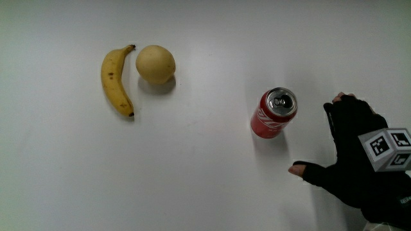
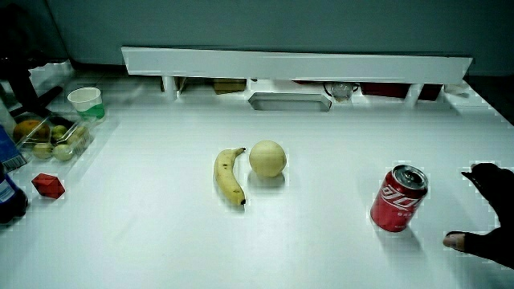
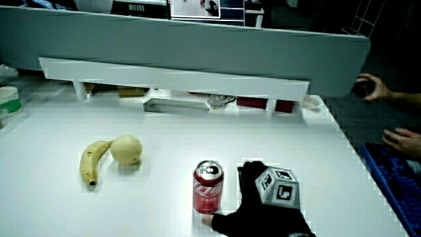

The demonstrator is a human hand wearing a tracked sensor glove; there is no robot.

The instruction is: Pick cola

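A red cola can [image 1: 274, 112] stands upright on the white table, its silver top showing; both side views show the can [image 2: 397, 199] [image 3: 208, 187] too. The gloved hand [image 1: 355, 151] is beside the can, a short gap away, with thumb and fingers spread toward it and nothing held. The hand [image 3: 263, 203] carries a patterned cube [image 3: 280, 187] on its back. In a side view only the fingers and thumb of the hand [image 2: 487, 215] show.
A banana [image 1: 117, 79] and a pale round fruit [image 1: 155, 63] lie side by side, well apart from the can. In a side view a box of fruit [image 2: 50, 135], a cup [image 2: 86, 101] and a small red cube [image 2: 48, 185] sit at the table's edge.
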